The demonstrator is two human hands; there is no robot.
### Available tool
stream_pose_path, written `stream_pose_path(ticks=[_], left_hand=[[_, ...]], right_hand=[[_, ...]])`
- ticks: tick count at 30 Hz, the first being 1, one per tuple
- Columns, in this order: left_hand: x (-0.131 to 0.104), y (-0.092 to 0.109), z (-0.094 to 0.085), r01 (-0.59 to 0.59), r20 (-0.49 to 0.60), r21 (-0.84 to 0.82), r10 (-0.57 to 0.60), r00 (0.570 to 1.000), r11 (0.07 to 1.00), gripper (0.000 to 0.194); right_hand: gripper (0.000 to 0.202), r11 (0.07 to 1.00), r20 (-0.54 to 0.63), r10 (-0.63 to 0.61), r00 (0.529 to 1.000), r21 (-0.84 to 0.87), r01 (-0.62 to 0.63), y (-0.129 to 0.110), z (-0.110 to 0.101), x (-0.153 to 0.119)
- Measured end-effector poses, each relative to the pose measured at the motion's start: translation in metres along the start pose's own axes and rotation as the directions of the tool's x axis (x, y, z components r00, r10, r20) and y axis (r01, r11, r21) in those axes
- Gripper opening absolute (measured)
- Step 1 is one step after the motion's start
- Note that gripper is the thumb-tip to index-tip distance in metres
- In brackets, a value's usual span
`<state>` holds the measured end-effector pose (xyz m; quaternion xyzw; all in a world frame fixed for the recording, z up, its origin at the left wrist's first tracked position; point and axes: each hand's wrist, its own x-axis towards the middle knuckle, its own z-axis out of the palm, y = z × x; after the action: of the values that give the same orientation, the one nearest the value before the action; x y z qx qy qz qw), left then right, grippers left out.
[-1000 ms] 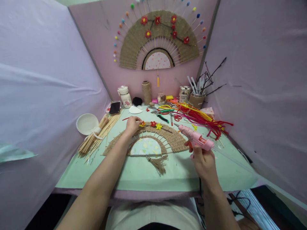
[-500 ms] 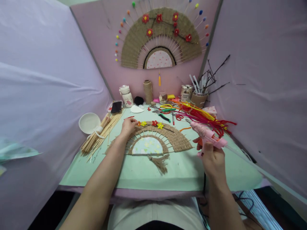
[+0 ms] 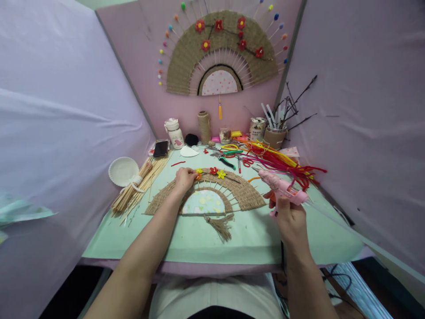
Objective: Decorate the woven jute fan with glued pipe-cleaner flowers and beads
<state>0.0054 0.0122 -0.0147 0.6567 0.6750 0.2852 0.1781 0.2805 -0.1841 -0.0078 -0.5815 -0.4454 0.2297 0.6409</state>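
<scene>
A woven twine fan point(image 3: 250, 195) lies flat on the table, with a pale floral half-circle point(image 3: 204, 202) at its centre and a twine tassel point(image 3: 222, 227) below. Along its upper part run a red flower point(image 3: 213, 171), a yellow flower point(image 3: 221, 174) and another yellow one point(image 3: 198, 171). My left hand point(image 3: 186, 179) is over the fan's upper left, its fingers pinched on a small orange flower point(image 3: 198, 176) against the weave. To the right of the fan, above the table, my right hand point(image 3: 289, 215) grips a pink hot glue gun point(image 3: 282, 185), whose nozzle points up and left.
Bamboo sticks point(image 3: 133, 192) and a white paper bowl point(image 3: 123, 171) are at the left. Behind the fan lie pliers point(image 3: 227, 163), scissors point(image 3: 247, 162) and a red pipe cleaner point(image 3: 178, 163). Coloured pipe cleaners point(image 3: 279, 161) spread at the right. A finished fan point(image 3: 181, 66) hangs on the back wall.
My left hand has moved right and slightly down with the orange flower, uncovering the red pipe cleaner. My right hand and the glue gun have shifted a little left.
</scene>
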Motion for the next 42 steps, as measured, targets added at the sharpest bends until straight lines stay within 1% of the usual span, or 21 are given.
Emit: stream_pose_path(ticks=[3,7,10,14,19,24,32,42], left_hand=[[-0.003,0.002,0.004,-0.033,-0.053,0.107,0.039,0.998,0.994,0.014],[-0.008,0.009,0.004,-0.047,-0.09,0.155,0.061,0.994,0.987,0.016],[-0.009,0.015,0.004,-0.056,-0.079,0.168,0.07,0.994,0.984,0.015],[-0.008,0.019,0.005,-0.057,-0.063,0.188,0.069,0.996,0.981,0.015],[-0.007,0.02,0.008,-0.061,-0.053,0.199,0.073,0.996,0.978,0.014],[-0.007,0.021,0.009,-0.084,-0.048,0.208,0.096,0.994,0.975,0.013],[-0.008,0.022,0.012,-0.115,-0.02,0.262,0.124,0.992,0.958,0.014],[-0.009,0.022,0.013,-0.134,-0.009,0.297,0.143,0.99,0.945,0.015]], right_hand=[[0.051,1.0,0.009,-0.001,1.0,-0.009,0.001,0.0,0.0,0.0],[0.053,1.0,0.006,0.017,1.0,-0.006,-0.017,0.0,0.001,-0.001],[0.055,1.0,0.004,0.028,1.0,-0.002,-0.028,0.0,0.002,-0.001],[0.055,1.0,0.013,0.002,1.0,-0.017,-0.002,-0.001,0.002,-0.001],[0.055,1.0,0.017,0.004,1.0,-0.025,-0.003,0.0,0.001,-0.001],[0.06,1.0,0.023,0.024,0.999,-0.012,-0.023,0.0,0.002,0.0],[0.06,0.999,0.029,0.052,0.998,0.009,-0.052,0.0,0.003,-0.001],[0.061,0.999,0.033,0.035,0.999,-0.016,-0.035,-0.003,0.003,-0.001]])
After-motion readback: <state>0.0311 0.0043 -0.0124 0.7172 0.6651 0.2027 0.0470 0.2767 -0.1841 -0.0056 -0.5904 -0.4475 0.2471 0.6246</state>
